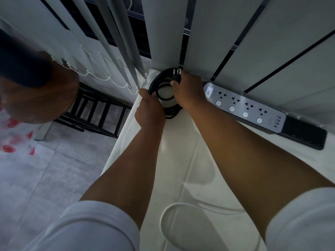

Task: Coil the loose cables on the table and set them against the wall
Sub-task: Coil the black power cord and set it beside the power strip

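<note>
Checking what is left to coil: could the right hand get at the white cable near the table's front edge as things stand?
Probably yes, but not right now. The white cable lies bare beneath the forearms with nothing on it, yet the right hand is busy gripping the black cable coil by the wall.

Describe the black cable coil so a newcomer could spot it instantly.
Find the table draped in white cloth, then follow it to its far corner against the wall. There the black cable coil lies, gripped by the left hand and right hand. Unlike the loose white cable nearer the person, it is wound, with a metal-pronged plug on top.
</note>
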`<state>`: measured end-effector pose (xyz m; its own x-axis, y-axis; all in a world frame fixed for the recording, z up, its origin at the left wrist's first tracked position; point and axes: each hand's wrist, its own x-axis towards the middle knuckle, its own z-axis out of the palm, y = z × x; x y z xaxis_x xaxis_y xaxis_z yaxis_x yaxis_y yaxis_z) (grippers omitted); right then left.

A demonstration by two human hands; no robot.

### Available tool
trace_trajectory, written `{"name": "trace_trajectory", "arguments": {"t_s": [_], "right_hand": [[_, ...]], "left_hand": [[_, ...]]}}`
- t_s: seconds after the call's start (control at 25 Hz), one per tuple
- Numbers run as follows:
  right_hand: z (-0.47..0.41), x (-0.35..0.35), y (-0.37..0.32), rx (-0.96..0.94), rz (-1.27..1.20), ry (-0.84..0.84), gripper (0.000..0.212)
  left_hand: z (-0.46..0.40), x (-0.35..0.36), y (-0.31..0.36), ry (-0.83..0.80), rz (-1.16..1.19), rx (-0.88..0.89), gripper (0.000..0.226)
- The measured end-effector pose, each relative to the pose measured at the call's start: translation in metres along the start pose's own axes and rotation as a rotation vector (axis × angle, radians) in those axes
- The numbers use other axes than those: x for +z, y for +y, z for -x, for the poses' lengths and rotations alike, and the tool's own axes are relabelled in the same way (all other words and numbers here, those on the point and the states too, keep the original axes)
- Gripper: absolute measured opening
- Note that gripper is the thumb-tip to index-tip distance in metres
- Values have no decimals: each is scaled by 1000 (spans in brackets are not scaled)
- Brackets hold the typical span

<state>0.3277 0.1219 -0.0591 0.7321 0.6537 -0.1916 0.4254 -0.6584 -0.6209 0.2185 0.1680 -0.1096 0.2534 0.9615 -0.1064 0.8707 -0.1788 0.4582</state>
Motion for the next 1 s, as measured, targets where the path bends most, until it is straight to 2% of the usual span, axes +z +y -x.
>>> {"name": "trace_trajectory", "arguments": {"t_s": [0.2, 0.32, 0.84, 1.0], "right_hand": [[5, -3, 3, -201, 94, -63, 30], [4, -3, 0, -258, 125, -56, 31], [1, -1, 4, -287, 97, -15, 35], [-1, 1, 4, -258, 63, 23, 33]], "left_hand": [[-1, -1, 0, -2, -16, 7, 40], [-1, -2, 0, -12, -21, 12, 37], [-1, -5, 1, -15, -45, 41, 33], [-1, -5, 0, -38, -74, 86, 25]]}}
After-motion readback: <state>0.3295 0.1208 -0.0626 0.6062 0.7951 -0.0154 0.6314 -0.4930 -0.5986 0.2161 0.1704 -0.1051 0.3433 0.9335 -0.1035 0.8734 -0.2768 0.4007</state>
